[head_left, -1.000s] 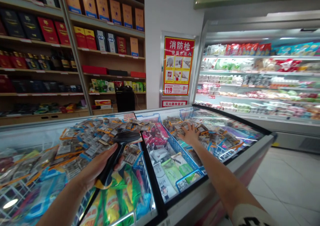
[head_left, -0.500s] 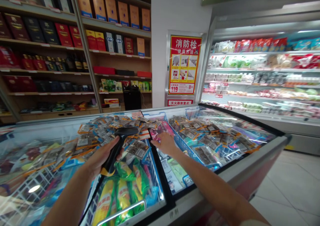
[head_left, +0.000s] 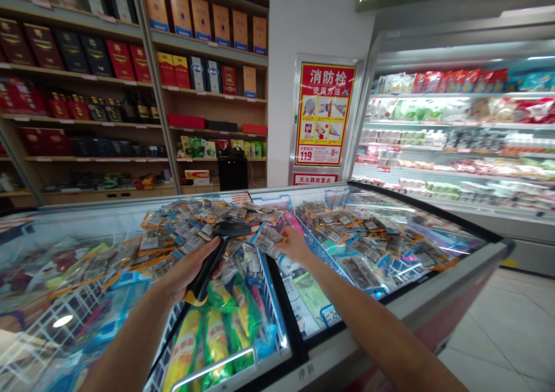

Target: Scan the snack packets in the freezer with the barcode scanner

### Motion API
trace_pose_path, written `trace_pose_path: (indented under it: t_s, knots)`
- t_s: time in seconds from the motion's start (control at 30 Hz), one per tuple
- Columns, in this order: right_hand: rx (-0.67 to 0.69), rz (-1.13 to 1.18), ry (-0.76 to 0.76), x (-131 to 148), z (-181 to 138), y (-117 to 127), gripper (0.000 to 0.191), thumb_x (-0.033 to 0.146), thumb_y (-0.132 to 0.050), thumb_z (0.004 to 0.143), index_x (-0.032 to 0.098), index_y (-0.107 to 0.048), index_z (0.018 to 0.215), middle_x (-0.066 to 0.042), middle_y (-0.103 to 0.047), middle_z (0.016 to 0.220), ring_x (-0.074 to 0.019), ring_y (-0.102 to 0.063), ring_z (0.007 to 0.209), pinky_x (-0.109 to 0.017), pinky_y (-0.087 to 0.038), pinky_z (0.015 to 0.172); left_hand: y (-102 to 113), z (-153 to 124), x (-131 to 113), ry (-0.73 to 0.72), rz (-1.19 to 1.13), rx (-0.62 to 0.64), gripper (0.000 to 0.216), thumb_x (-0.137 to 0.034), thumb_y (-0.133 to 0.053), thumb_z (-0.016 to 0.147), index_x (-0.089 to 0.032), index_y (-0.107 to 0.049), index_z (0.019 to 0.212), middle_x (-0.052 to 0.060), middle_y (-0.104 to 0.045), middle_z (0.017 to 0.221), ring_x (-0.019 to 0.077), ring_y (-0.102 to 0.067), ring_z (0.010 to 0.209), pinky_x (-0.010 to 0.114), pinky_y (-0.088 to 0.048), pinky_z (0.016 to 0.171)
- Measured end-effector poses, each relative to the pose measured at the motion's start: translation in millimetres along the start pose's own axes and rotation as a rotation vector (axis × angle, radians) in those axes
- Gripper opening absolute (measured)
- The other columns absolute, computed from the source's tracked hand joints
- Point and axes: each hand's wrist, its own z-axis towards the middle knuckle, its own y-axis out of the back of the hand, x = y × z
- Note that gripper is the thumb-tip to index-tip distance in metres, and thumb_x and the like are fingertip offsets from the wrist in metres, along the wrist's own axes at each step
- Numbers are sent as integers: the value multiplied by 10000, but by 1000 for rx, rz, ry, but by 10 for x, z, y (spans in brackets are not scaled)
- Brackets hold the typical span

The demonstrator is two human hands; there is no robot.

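Observation:
A black barcode scanner [head_left: 207,265] is in my left hand [head_left: 186,273], its head pointing to the right above the freezer's glass lid. My right hand [head_left: 295,246] pinches the edge of a small snack packet [head_left: 266,239] with a barcode label and blue edging, held in front of the scanner head. Beyond the scanner lies a heap of similar packets [head_left: 177,221] on the left part of the glass. To the right of my right hand, more packets [head_left: 368,230] lie spread over the right pane.
The chest freezer [head_left: 329,346] holds yellow-green wrapped ice creams [head_left: 214,337] in a basket under the glass. Behind it stand shelves of boxes [head_left: 182,91], a red fire-hydrant sign [head_left: 325,114] and a lit refrigerated display [head_left: 455,149].
My right hand has taken hold of a packet and now holds it in front of the scanner. The packet that lay just right of the scanner is gone from there. The view has shifted slightly.

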Motion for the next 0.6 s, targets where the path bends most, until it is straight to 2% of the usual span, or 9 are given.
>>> trace_pose_path:
  t_s: [0.1, 0.2, 0.6]
  knots:
    - [-57, 88, -34, -163, 101, 209, 154, 208, -539, 585, 173, -490, 726, 31, -526, 630, -134, -508, 616, -240, -381, 563, -126, 5, 22, -25, -1, 80, 358, -494, -497, 680, -135, -499, 673, 9, -539, 529, 84, -458, 422, 194, -332, 417]
    - [-83, 179, -72, -271, 136, 315, 138, 200, -523, 581, 167, -466, 702, 38, -498, 596, -116, -493, 567, -221, -374, 529, -211, 26, 71, -19, -13, 129, 353, -489, -480, 697, -137, -502, 684, 11, -546, 546, 80, -464, 430, 193, -345, 431]
    - [-112, 325, -138, -442, 178, 386, 173, 209, -536, 559, 166, -475, 715, 38, -505, 560, -129, -503, 542, -226, -369, 509, -345, 13, 86, 2, -4, 198, 346, -487, -511, 672, -141, -505, 653, 7, -535, 529, 88, -469, 442, 200, -352, 434]
